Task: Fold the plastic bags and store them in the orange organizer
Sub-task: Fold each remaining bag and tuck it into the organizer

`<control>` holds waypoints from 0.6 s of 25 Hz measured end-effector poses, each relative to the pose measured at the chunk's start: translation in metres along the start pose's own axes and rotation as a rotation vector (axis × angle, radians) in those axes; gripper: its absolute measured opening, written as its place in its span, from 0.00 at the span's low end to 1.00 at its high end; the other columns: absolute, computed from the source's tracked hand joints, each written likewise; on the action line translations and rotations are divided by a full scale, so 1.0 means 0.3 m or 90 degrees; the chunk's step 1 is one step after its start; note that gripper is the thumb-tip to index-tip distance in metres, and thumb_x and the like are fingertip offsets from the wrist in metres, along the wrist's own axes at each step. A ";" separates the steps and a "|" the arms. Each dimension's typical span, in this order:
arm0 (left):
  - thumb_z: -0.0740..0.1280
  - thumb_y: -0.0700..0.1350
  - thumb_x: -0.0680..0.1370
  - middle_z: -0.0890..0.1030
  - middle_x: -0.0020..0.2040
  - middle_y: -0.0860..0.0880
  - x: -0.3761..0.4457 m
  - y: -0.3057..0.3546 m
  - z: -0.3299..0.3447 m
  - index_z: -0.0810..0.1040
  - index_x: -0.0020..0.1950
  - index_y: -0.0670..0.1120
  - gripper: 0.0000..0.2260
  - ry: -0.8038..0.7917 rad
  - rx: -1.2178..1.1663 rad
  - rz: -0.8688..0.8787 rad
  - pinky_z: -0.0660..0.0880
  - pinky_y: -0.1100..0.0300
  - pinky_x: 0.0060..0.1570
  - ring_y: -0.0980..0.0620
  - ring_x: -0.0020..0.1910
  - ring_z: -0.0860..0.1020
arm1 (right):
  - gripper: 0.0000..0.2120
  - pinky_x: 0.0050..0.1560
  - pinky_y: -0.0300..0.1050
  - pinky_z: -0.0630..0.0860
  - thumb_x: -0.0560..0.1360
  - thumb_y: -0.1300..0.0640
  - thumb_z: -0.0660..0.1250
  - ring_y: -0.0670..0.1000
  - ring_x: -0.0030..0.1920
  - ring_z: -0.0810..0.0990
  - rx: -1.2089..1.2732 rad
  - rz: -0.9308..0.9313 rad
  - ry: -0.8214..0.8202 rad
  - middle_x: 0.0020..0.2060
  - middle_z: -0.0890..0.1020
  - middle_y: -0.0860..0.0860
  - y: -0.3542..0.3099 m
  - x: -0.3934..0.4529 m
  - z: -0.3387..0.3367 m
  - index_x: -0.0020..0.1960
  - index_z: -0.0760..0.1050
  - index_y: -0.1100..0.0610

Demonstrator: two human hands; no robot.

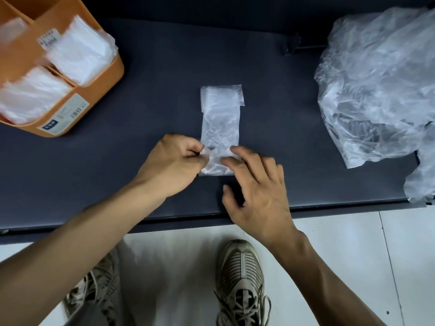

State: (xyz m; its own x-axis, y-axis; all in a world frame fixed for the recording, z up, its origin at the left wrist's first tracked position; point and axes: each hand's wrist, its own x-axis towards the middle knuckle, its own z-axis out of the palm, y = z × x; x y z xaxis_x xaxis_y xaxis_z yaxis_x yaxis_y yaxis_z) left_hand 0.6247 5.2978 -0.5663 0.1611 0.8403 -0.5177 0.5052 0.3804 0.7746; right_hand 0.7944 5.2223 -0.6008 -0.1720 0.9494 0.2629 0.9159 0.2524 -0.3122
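A clear plastic bag (221, 118), folded into a narrow strip, lies lengthwise on the dark table (153, 78). My left hand (174, 163) pinches the strip's near left corner between thumb and fingers. My right hand (256, 184) has its fingers spread, and the fingertips press the near right end of the strip. The orange organizer (110, 74) stands at the far left, its compartments holding several folded clear bags (77, 55).
A heap of loose, crumpled clear bags (381, 90) fills the table's right side and hangs over the right front corner. The table's front edge runs just below my hands. Under it are a pale tiled floor and my two shoes (240, 278).
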 end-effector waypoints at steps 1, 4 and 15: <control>0.71 0.46 0.78 0.85 0.37 0.59 0.005 0.008 -0.001 0.83 0.43 0.55 0.05 -0.002 -0.021 -0.021 0.78 0.61 0.47 0.65 0.36 0.81 | 0.18 0.52 0.51 0.69 0.72 0.55 0.69 0.56 0.56 0.74 -0.033 -0.001 -0.003 0.65 0.79 0.52 0.012 0.001 0.013 0.62 0.79 0.56; 0.72 0.47 0.77 0.84 0.37 0.59 0.016 0.007 0.003 0.82 0.50 0.57 0.04 0.006 -0.017 -0.023 0.76 0.63 0.43 0.65 0.35 0.79 | 0.14 0.50 0.52 0.71 0.76 0.56 0.65 0.55 0.56 0.73 -0.060 0.024 0.038 0.62 0.82 0.50 0.044 0.020 0.040 0.59 0.82 0.57; 0.62 0.54 0.76 0.84 0.45 0.56 -0.033 -0.107 0.013 0.81 0.59 0.52 0.16 0.130 0.333 0.368 0.64 0.52 0.51 0.50 0.49 0.77 | 0.18 0.58 0.49 0.73 0.79 0.48 0.64 0.48 0.51 0.77 0.236 0.134 -0.022 0.49 0.83 0.46 0.022 0.043 -0.031 0.65 0.75 0.55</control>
State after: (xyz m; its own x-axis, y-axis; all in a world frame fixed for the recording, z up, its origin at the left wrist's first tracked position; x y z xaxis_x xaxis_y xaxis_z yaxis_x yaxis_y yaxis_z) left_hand 0.6102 5.2757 -0.5874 0.3856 0.9222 0.0286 0.7295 -0.3237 0.6025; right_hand 0.8016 5.2346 -0.5911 -0.0125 0.9915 0.1297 0.7408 0.0963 -0.6648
